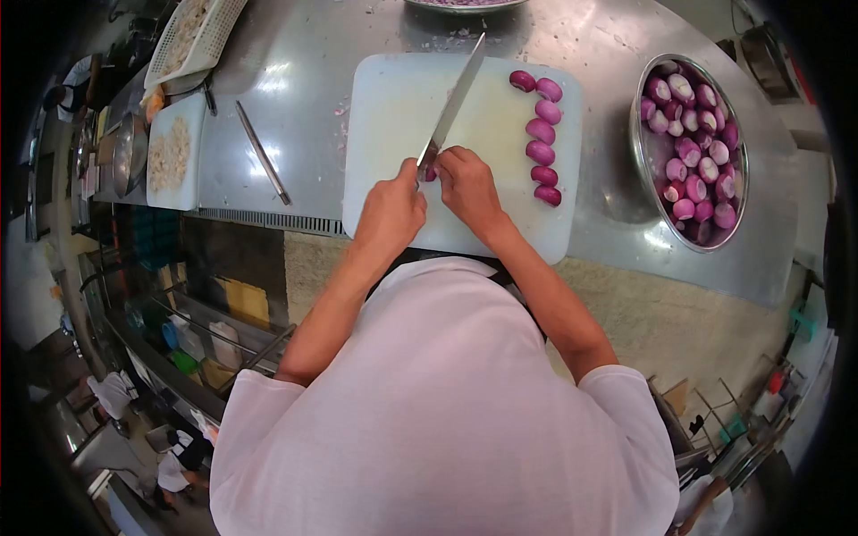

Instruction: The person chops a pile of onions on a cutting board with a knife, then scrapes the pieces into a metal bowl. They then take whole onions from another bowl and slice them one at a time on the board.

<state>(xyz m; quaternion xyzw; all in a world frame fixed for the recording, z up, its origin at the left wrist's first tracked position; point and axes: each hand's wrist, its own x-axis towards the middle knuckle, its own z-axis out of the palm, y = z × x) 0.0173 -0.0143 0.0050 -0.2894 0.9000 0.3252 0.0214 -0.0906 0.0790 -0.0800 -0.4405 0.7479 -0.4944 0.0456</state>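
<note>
My left hand (391, 211) is closed round the handle of a kitchen knife (458, 94), whose long blade points up and away over the white cutting board (393, 116). Beside it, my right hand (469, 189) is closed with its fingertips on a small purple onion piece (430, 172), close against the base of the blade. Most of that piece is hidden by the fingers. Along the board's right side several red onion halves (540, 152) lie in an uneven row.
To the right stands a metal bowl (638, 147) of peeled red onions (688, 152). A slim metal rod (262, 152) lies left of the board. Further left are a second board (189, 125) with pale chopped pieces and a white basket (214, 37). People (179, 460) show in the background.
</note>
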